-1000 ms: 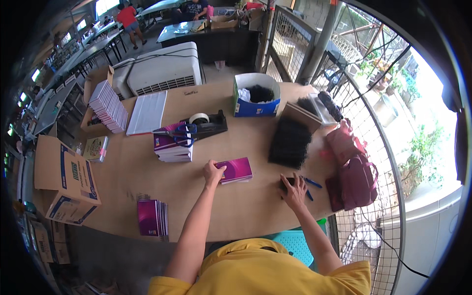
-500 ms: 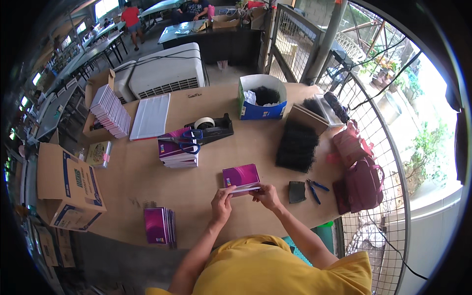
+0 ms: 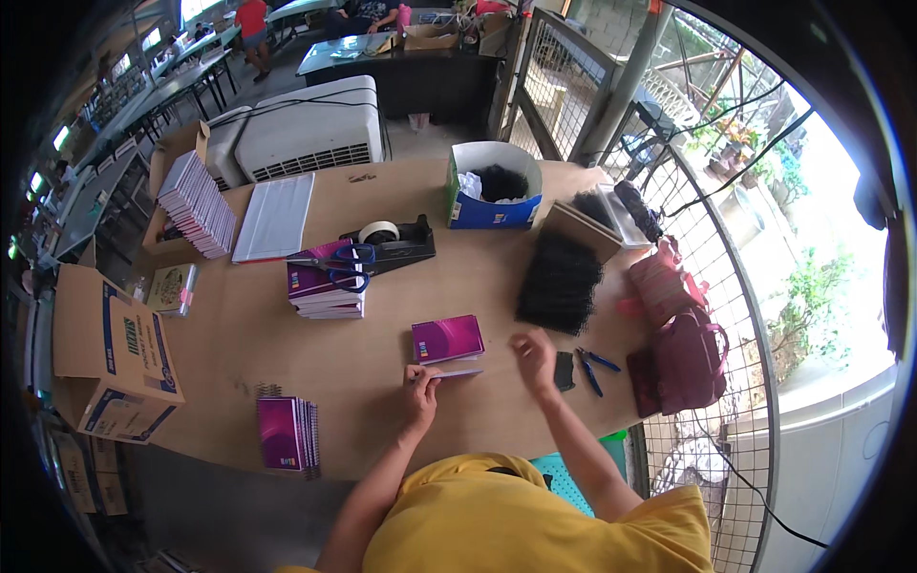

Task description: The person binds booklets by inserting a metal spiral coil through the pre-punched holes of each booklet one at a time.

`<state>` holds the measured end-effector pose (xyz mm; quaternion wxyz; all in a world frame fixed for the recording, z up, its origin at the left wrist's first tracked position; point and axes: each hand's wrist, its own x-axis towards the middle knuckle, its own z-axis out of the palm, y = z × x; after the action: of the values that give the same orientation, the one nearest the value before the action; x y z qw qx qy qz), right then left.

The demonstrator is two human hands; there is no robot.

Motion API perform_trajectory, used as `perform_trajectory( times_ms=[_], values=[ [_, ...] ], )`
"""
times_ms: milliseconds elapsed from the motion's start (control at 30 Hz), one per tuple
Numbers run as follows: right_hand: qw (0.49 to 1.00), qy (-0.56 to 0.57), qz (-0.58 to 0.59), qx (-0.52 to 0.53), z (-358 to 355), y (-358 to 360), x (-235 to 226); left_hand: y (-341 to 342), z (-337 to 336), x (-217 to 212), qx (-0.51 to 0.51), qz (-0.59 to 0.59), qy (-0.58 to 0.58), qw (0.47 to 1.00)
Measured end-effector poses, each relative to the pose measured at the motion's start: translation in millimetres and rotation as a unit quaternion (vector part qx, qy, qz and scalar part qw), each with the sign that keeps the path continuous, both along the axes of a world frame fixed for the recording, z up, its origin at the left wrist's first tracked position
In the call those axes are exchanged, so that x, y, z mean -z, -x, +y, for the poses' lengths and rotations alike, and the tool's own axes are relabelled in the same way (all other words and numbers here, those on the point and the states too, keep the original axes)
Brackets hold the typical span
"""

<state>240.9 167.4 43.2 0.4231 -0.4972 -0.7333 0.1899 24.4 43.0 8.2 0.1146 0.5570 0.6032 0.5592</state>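
Note:
My left hand (image 3: pixel 418 390) pinches a thin purple-covered notebook (image 3: pixel 460 373) by its left end, tilted so that mostly its edge shows. Just beyond it, more purple notebooks (image 3: pixel 447 338) lie in a low pile. My right hand (image 3: pixel 535 361) is off the notebook, raised to its right with fingers loosely bent and apart, a little blurred; I see nothing in it. Close by on its right are a small dark pad (image 3: pixel 565 371) and blue-handled pliers (image 3: pixel 596 371). Beyond it lies a heap of black binding coils (image 3: pixel 559 282).
Spiral-bound notebooks (image 3: pixel 287 435) stand at the near left. Blue scissors (image 3: pixel 351 265) rest on a notebook stack (image 3: pixel 330 304) beside a tape dispenser (image 3: pixel 406 246). Cartons (image 3: pixel 119 353) line the left; a blue-green box (image 3: pixel 494 212) is at the back, maroon bags (image 3: pixel 686 363) at right.
My right hand has let go of the notebook and moved right, away from it. My left hand keeps its hold. The whole view has shifted slightly.

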Motion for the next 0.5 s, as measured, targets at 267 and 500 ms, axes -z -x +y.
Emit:
perform_trajectory(
  times_ms=[267, 500],
  values=[
    [0.942, -0.145, -0.301, 0.015, 90.8, -51.4, -10.3, 4.3, 5.2, -3.9, 0.004, 0.013, 0.008, 1.000],
    [0.919, -0.188, -0.339, -0.072, 106.0, -69.4, -34.2, 5.3, 2.8, -7.3, 0.011, 0.003, 0.012, 1.000]
  ],
)
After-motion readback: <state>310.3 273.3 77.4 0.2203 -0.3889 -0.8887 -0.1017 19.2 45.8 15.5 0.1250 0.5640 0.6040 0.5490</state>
